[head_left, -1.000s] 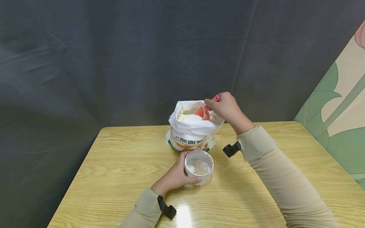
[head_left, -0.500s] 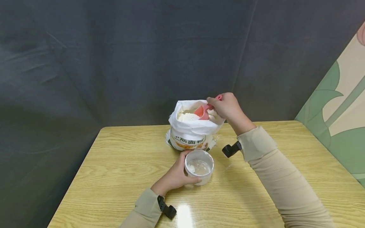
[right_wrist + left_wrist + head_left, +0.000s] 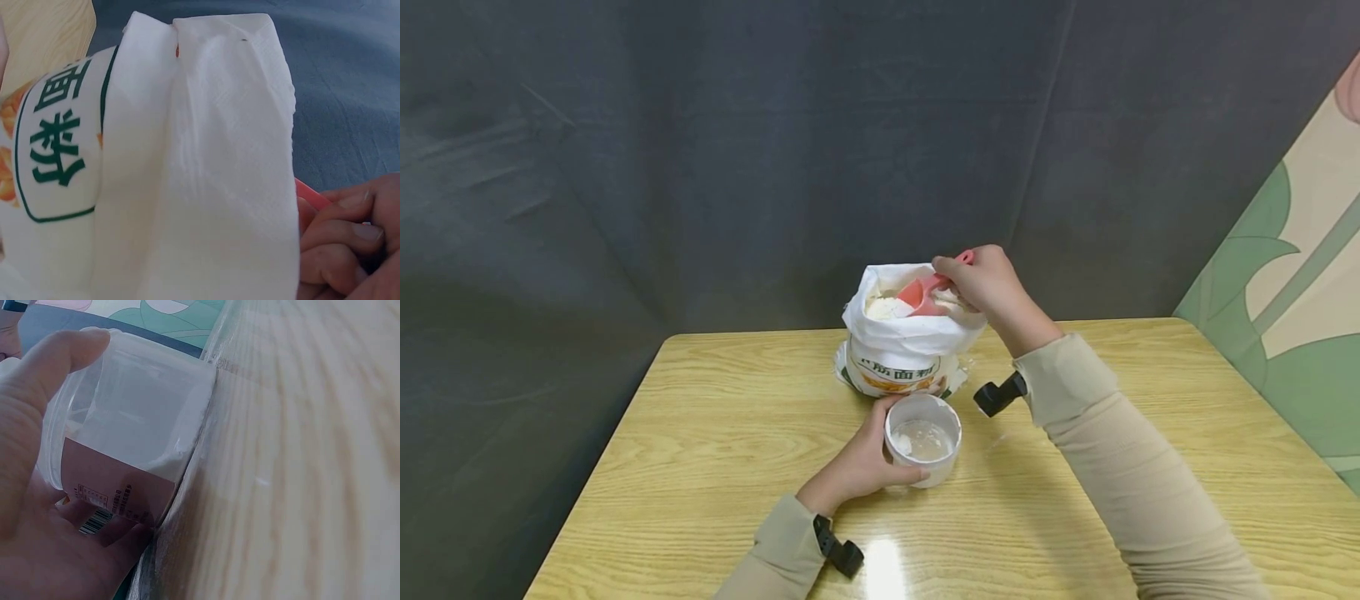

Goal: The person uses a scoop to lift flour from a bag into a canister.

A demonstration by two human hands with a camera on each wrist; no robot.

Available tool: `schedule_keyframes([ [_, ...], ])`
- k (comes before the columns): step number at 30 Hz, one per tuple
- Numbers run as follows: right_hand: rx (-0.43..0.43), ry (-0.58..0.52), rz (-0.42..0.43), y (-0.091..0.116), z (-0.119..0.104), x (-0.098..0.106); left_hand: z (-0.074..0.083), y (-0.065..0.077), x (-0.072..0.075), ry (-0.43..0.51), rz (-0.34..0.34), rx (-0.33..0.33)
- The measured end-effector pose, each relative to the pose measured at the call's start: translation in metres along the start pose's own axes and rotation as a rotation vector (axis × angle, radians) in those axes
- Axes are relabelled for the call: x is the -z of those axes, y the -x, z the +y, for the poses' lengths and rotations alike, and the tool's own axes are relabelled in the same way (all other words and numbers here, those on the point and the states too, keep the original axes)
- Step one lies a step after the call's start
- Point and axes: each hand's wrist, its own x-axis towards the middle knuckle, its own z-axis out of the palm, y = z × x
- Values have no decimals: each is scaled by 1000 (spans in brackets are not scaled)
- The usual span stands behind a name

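A white flour bag (image 3: 917, 337) with its top folded down stands open at the table's back edge, pale flour (image 3: 887, 307) showing inside. My right hand (image 3: 988, 283) grips the handle of a pink scoop (image 3: 925, 297), whose bowl is down in the flour. In the right wrist view the bag's folded rim hides the scoop's bowl; curled fingers (image 3: 340, 240) show beside the handle. Just in front of the bag, my left hand (image 3: 868, 458) holds a clear plastic tub (image 3: 946, 462) around its side. White powder lies on the tub's bottom, and a label (image 3: 119, 481) wraps its lower side.
The wooden table (image 3: 737, 450) extends to both sides of the bag. Behind it hangs a dark curtain (image 3: 820, 167), and a painted wall (image 3: 1292, 333) stands at the right. A little white powder is scattered on the table right of the bag.
The right hand first shifted slightly right, then moved left with the scoop, whose bowl now lies farther left in the flour. Left hand and tub have stayed put.
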Motion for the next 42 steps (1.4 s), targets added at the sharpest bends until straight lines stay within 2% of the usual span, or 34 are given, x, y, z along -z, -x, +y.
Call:
schedule_keyframes([
  [5, -25, -56, -31, 1, -1, -2, -1, 0, 0, -6, -3, 3],
  [15, -47, -87, -47, -1, -5, -9, 0, -1, 2, -2, -1, -3],
  [22, -23, -142, -45, -3, -2, -6, -2, -2, 2, 2, -3, -7],
  [29, -57, -183, -47, -1, -1, -3, -2, -3, 1, -14, -6, -1],
  [42, -38, -294, -41, 4, 3, 3, -1, -1, 1, 3, -6, 0],
])
